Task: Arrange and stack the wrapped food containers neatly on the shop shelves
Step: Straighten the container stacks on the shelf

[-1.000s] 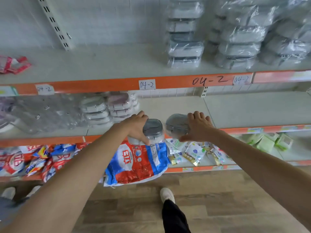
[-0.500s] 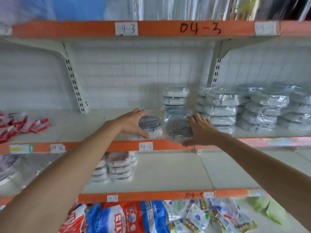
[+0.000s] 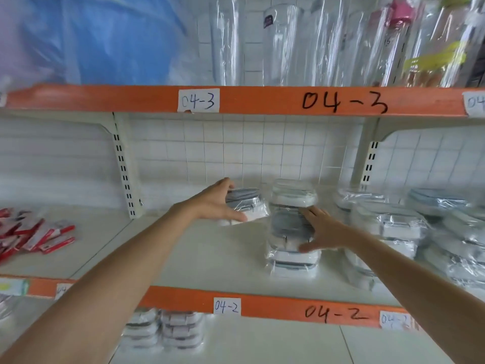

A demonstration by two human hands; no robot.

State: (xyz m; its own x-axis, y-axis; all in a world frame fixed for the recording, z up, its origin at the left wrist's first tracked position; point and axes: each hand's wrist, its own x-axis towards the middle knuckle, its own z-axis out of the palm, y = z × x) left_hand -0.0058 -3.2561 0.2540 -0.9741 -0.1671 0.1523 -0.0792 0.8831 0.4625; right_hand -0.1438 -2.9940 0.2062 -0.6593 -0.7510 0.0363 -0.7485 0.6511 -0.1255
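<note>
Head view: a white shelf edged in orange, tagged 04-2, carries heaps of wrapped containers at the right and red packets at the left. At mid-shelf stands a short stack; the right hand grips a grey-lidded container at its top, fingers spread around it. The left hand clasps a second container, thumb under, near the back wall. Placing seems underway (both hands loaded). Next, I judge, square each one up before letting go.
</note>
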